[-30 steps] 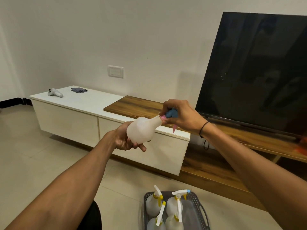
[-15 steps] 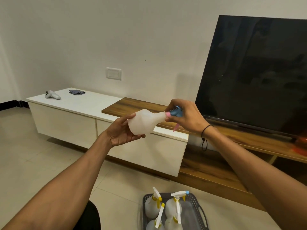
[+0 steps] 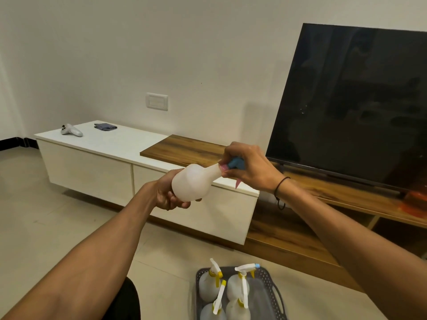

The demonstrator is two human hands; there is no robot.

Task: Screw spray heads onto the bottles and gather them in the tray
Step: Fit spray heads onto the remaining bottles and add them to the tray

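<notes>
Room: bare floor (image 3: 57, 215) left of the grip; tray (image 3: 276, 294) below.
Left hand (image 3: 167, 192): wraps bottle (image 3: 194, 181) base.
Right hand (image 3: 250, 167): pinches spray head (image 3: 234, 163).

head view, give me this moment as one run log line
left hand grips bottle | right hand on blue spray head at neck | tray: four finished bottles

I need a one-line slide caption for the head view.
Left hand holds white bottle; right hand grips blue spray head above grey tray.
</notes>
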